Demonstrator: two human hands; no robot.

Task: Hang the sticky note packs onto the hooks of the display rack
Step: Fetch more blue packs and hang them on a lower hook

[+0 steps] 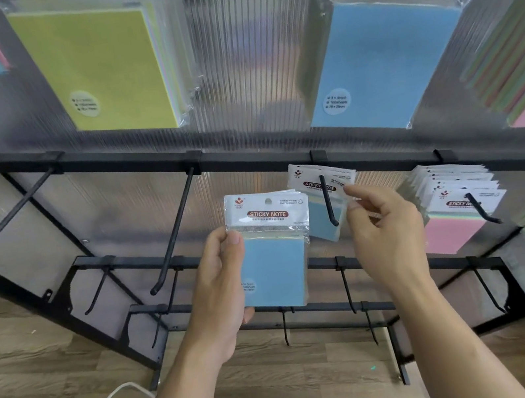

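Below the black rail, the left hand (223, 285) grips a blue pack stack (273, 259) upright; the right hand (386, 230) pinches a pack on the hook (328, 200).

black display rack (247, 156), sticky note packs (459, 200) on hooks (329, 201)

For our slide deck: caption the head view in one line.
Left hand holds blue sticky note packs; right hand touches a pack on the hook.

Head view, down toward near rack (247, 158)
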